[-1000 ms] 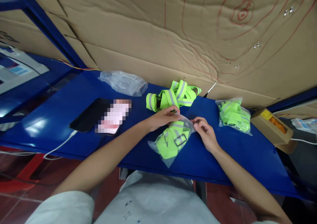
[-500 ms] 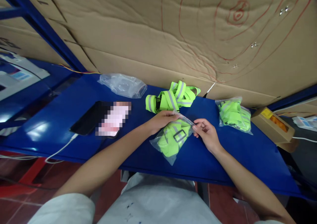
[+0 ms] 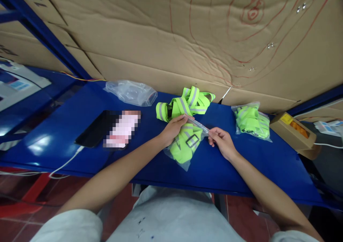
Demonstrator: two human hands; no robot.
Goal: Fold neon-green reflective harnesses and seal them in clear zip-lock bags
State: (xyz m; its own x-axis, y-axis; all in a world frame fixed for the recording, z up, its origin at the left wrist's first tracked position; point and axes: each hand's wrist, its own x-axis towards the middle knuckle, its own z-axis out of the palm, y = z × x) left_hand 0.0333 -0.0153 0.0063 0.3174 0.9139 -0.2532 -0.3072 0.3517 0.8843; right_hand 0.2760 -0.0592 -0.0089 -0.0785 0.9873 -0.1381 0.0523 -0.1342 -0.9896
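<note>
Between my two hands is a clear zip bag (image 3: 184,163) holding a folded neon-yellow reflective strap (image 3: 182,150) with a black rectangular buckle. My left hand (image 3: 173,128) pinches the left end of the bag's top edge. At the right end of that edge, the fingertips of my right hand (image 3: 222,140) are closed on the plastic. The top edge is stretched straight between them, and the bag hangs toward me. Just behind it lies a loose heap of reflective straps (image 3: 184,104), yellow with grey stripes.
A filled bag of straps (image 3: 252,122) lies to the right, beside an open cardboard box (image 3: 292,135). At the left are a crumpled clear plastic bag (image 3: 131,92) and a black phone (image 3: 92,129) on a white cable. Cardboard (image 3: 134,31) stands behind the blue table (image 3: 230,177).
The zip bag's top edge is pulled straighter and its lower end has risen slightly. My left hand has moved a little up and left. The view has shifted slightly.
</note>
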